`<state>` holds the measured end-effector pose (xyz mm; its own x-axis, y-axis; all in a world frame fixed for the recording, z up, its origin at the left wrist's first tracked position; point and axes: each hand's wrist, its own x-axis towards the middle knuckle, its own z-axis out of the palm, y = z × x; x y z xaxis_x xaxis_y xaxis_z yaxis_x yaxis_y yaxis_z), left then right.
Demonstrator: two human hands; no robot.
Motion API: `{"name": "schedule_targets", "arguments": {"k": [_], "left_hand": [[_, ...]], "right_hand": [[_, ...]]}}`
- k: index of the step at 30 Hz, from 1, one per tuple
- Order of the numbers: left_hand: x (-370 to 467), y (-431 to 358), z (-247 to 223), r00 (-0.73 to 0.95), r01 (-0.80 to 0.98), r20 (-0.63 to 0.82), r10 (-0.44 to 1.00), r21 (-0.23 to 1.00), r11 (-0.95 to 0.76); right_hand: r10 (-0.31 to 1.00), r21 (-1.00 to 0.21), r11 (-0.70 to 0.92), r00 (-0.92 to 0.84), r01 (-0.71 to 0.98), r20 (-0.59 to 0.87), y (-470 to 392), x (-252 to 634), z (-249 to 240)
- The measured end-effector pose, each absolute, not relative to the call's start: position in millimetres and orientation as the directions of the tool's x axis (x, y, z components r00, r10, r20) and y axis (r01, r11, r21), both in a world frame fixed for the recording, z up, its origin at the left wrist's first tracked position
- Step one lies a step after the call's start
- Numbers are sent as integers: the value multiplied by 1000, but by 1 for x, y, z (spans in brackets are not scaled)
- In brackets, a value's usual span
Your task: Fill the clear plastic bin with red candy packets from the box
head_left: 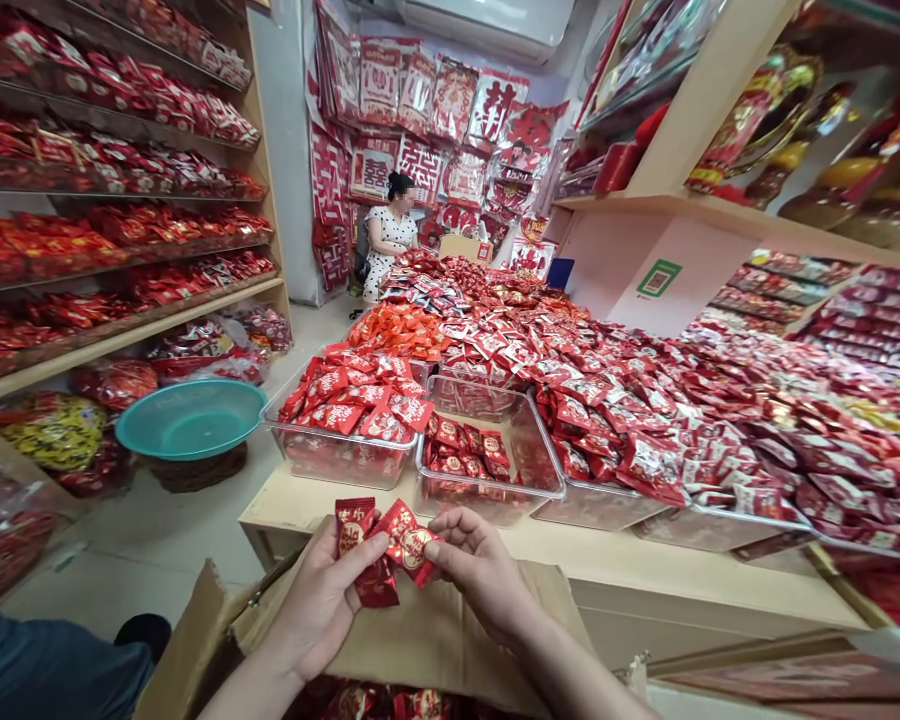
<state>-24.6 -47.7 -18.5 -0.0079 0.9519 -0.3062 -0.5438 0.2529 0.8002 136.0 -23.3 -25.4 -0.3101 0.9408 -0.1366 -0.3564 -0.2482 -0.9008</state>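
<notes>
My left hand [330, 580] is closed on red candy packets [356, 525], shiny little wrapped pieces with gold print. Between both hands is another red candy packet [412, 545] with a round gold emblem, its right end pinched by my right hand [480, 570]. Both hands hover over an opened cardboard box [525, 610], where more red packets [420, 703] show at the bottom edge. Just beyond my hands, a clear plastic bin [536, 470] holds a low layer of similar red packets [469, 450].
A fuller clear bin [345, 450] of red packets stands to the left, with heaped bins [615, 420] to the right. On the floor at left sits a teal basin [195, 415]. Stocked shelves [120, 195] line the left wall. A person [390, 235] sits at the far end.
</notes>
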Motion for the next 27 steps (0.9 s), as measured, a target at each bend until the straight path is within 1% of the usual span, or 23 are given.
{"name": "schedule_targets", "arguments": {"k": [8,10,15,21,24,27], "left_hand": [[-23,-48,-14,17,-564,-337,941,774,288],[-22,-48,-13,15,-559,-348,937,775,296],[-19,-49,-6,-41,-541,-368,929,790,289],[-14,-49,2,-113,-543,-366,924,802,251],[-12,-49,4,-135,-538,-369,920,807,244],[-12,-50,5,-130,-541,-381,915,801,257]], "right_hand": [[932,-896,-266,-332,-355,-146,-21,138,-29],[934,-907,-242,-334,-344,-123,-20,139,-28],[960,-936,-138,-277,-323,-46,-20,138,-28],[954,-950,-84,-300,-302,11,-20,136,-30],[954,-957,-79,-300,-279,8,-20,136,-29],[952,-962,-117,-305,-246,-38,-19,135,-31]]}}
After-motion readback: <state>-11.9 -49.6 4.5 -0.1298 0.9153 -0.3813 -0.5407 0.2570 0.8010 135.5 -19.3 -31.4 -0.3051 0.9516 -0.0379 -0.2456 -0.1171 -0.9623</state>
